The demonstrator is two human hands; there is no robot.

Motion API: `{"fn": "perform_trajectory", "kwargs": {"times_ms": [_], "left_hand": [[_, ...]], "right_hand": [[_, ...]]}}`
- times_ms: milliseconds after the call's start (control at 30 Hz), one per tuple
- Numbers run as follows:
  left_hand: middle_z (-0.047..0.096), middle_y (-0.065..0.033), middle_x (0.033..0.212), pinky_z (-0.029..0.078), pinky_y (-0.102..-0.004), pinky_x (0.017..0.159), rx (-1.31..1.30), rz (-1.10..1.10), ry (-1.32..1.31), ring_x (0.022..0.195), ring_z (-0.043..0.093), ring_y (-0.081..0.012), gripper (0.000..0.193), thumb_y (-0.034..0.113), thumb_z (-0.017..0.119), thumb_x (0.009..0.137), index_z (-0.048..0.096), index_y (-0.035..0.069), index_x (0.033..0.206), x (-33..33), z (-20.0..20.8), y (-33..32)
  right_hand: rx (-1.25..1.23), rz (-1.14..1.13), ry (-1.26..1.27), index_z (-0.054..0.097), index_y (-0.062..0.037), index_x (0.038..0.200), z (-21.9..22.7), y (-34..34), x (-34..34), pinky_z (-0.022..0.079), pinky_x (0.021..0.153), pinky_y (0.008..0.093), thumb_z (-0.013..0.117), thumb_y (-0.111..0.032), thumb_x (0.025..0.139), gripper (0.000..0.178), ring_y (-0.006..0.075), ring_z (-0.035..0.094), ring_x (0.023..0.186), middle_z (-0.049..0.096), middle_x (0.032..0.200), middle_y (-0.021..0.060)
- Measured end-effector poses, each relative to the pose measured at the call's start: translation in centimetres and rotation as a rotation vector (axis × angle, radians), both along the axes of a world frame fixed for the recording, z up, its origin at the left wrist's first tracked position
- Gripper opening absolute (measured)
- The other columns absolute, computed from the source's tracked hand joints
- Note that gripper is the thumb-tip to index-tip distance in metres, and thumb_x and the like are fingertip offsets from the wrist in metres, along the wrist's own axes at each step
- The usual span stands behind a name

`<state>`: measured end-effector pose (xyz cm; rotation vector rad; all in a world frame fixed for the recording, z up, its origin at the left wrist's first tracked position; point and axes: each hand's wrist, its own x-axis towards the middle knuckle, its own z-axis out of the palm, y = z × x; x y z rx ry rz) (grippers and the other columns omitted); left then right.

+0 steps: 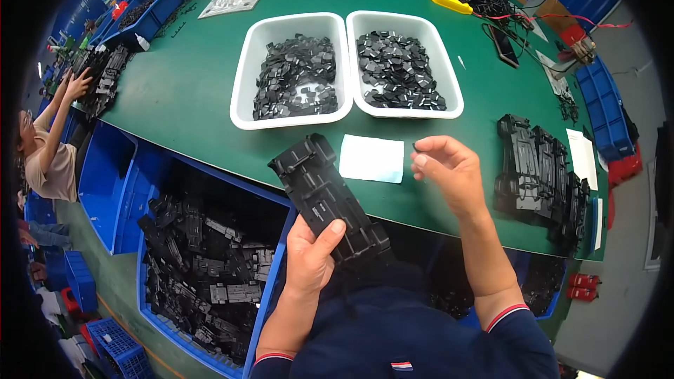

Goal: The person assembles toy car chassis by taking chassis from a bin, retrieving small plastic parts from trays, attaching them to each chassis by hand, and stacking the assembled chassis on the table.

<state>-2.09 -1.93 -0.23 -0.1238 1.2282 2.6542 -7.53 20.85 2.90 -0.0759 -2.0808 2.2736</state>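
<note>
My left hand [309, 256] grips a long black plastic chassis [328, 200] by its near left edge, thumb on top. The chassis is tilted over the table's front edge. To its right, my right hand [449, 168] is closed in a pinch at thumb and forefinger on a small black part [417, 147], mostly hidden by the fingertips. Between the hands a white paper sheet [372, 158] lies on the green table [189, 98]. Beyond it stand two white tubs, the left tub [240, 91] and the right tub [455, 91], both holding many small black pieces.
Several black chassis [523, 161] stand in a row at the right. A blue bin [144, 288] full of similar chassis sits below the table on the left. A yellow-handled tool [451, 2] and a phone [503, 45] lie farther back. Another person [53, 140] works at the far left.
</note>
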Motion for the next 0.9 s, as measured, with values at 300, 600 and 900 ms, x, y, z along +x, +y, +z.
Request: {"fn": "perform_trajectory", "kwargs": {"times_ms": [300,600,900], "left_hand": [[0.052,-0.0142,0.131,0.046,-0.037,0.096,0.113,0.01,-0.049,0.108,0.059,-0.0222,0.049,0.005,0.061,0.087,0.043,-0.001,0.132,-1.0,-1.2,1.3],[0.054,-0.0138,0.125,0.047,-0.0403,0.096,0.224,-0.083,-0.09,0.113,0.057,-0.0275,0.054,0.006,0.059,0.089,0.036,0.0,0.137,-1.7,-1.3,1.4],[0.054,-0.013,0.124,0.047,-0.0405,0.097,0.223,-0.068,-0.109,0.114,0.057,-0.0283,0.054,0.008,0.059,0.09,0.036,0.0,0.137,-2.1,-1.6,1.2]], "right_hand": [[0.405,-0.077,0.086,0.065,-0.0015,0.095,-0.8,-1.3,-1.1,0.046,0.068,0.0204,0.068,-0.006,0.085,0.012,0.0052,0.057,0.077,0.064,0.085,0.0],[0.549,-0.005,0.022,0.063,0.0012,0.093,-0.9,-3.9,-2.7,0.048,0.061,0.0244,0.064,-0.005,0.085,0.01,0.0074,0.057,0.068,0.065,0.076,0.0033],[0.692,0.022,-0.017,0.064,0.002,0.096,-1.5,-4.7,-3.8,0.05,0.062,0.0263,0.063,-0.007,0.084,0.015,0.0115,0.061,0.067,0.067,0.076,0.0068]]}}
